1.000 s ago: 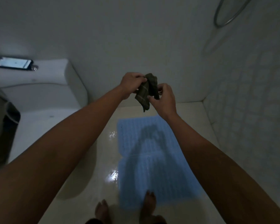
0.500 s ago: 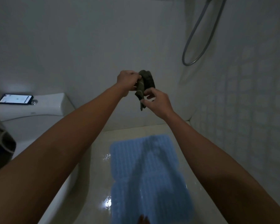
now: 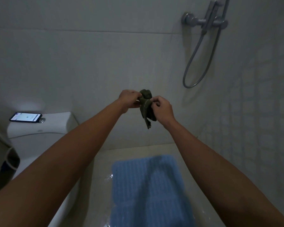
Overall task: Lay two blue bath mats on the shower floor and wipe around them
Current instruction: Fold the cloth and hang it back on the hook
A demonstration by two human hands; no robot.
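Blue ribbed bath mats lie end to end on the wet, pale shower floor, with the seam between them faint in the dim light. In front of me, at chest height and well above the mats, both hands hold a dark olive cloth. My left hand pinches its bunched upper end. My right hand grips its middle, and a loose tail hangs below. The shadow of my arms falls across the mats.
A white toilet stands at the left, with a lit phone on its cistern. A dark bin sits at the far left. A chrome shower mixer and hose hang on the wall, upper right. Small-tiled wall on the right.
My view has tilted upward, so the mats have slid down the frame and the mixer has come into sight. My feet have left the view. Both hands have kept working the cloth.
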